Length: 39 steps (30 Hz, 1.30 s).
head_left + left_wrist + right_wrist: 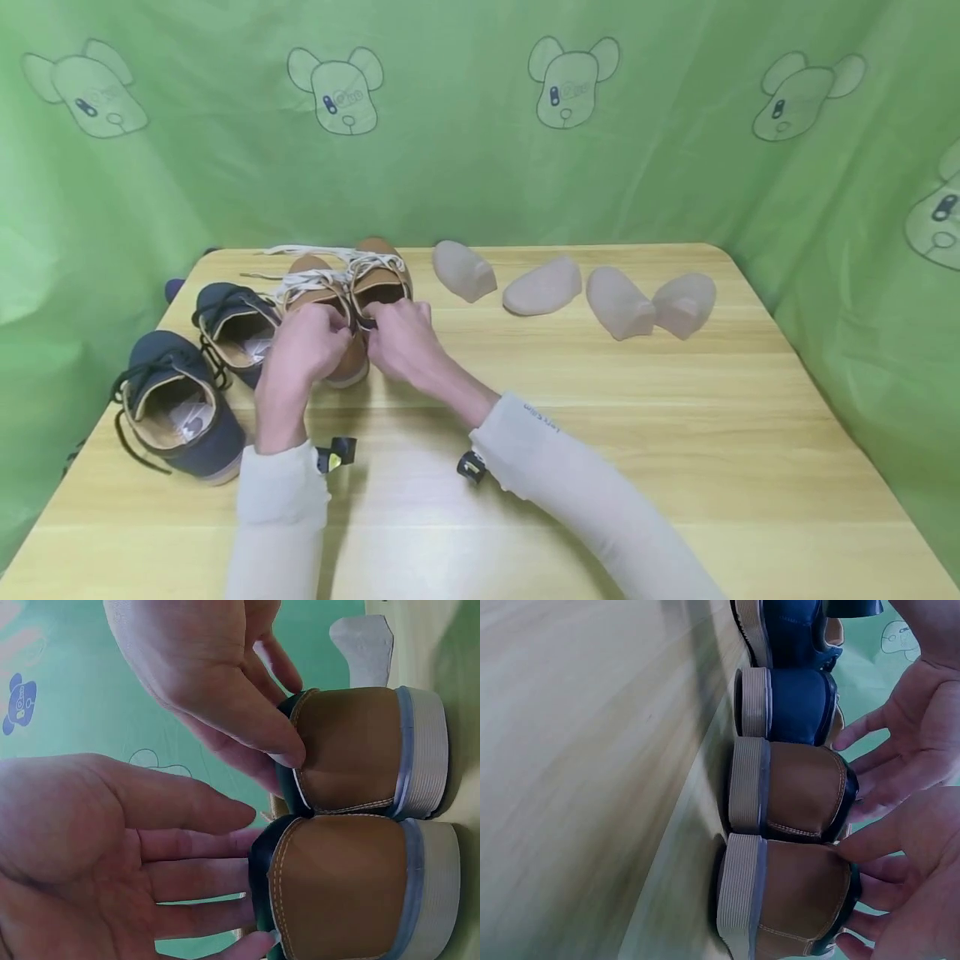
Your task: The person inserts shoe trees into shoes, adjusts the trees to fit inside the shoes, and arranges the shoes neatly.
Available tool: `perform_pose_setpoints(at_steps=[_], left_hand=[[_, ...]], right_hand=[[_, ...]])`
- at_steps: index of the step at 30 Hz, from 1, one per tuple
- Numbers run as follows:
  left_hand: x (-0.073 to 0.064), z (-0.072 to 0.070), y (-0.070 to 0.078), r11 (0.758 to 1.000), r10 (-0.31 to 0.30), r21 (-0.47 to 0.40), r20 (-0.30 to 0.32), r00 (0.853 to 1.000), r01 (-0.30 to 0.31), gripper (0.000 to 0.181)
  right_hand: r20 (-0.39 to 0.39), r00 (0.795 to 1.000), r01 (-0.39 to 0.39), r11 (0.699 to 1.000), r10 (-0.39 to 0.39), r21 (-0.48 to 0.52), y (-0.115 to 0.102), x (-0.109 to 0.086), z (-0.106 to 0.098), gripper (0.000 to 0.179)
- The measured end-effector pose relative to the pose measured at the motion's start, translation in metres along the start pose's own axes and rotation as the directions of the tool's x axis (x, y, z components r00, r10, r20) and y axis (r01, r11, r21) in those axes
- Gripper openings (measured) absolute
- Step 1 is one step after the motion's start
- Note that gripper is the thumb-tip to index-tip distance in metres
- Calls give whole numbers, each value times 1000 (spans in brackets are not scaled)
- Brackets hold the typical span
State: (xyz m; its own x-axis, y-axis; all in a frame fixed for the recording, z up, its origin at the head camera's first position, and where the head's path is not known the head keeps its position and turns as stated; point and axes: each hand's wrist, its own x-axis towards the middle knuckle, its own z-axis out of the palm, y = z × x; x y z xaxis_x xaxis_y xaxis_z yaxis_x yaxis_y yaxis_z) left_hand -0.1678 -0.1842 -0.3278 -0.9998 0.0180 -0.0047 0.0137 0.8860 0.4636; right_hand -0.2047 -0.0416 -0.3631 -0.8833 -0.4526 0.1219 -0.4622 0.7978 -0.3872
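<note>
Two brown lace-up shoes stand side by side, heels toward me, white laces trailing over their toes. At the left brown shoe [349, 367], my left hand [306, 346] reaches over the collar; the left wrist view shows its fingers [199, 879] extended into the opening, thumb apart from the heel. My right hand [408, 340] pinches the heel of the right brown shoe [802, 889], with the thumb outside and the other fingers over the collar. The fingertips inside the shoes are hidden.
Left of them stand two navy lace-up shoes, one nearer [221, 437] and one farther [225, 298], with clear packets [193, 417] inside. Several pale toe-shaped inserts [543, 287] lie along the table's back right. A green curtain [465, 167] hangs behind the wooden table [637, 442].
</note>
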Motion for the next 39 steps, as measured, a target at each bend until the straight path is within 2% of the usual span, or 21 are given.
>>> perform_pose_setpoints(at_steps=[4,12,19,27,39], left_hand=[[4,5,-3,999,9,37,5,1000,-9,26],[7,10,-12,999,18,30,14,1000,-19,18],[12,10,-12,996,77,35,37,996,-78,17],[17,5,-9,997,55,54,127,990,-62,22],[16,5,-7,996,50,68,133,990,-60,24]], right_hand=[[-10,1000,10,1000,-10,11,1,0,1,34],[-9,999,38,998,-38,47,2,-1,0,34],[-23,1000,21,998,-20,52,6,-1,0,34],[-13,1000,21,995,-20,94,10,-1,-1,36],[0,1000,12,993,-12,116,13,-2,-3,36]])
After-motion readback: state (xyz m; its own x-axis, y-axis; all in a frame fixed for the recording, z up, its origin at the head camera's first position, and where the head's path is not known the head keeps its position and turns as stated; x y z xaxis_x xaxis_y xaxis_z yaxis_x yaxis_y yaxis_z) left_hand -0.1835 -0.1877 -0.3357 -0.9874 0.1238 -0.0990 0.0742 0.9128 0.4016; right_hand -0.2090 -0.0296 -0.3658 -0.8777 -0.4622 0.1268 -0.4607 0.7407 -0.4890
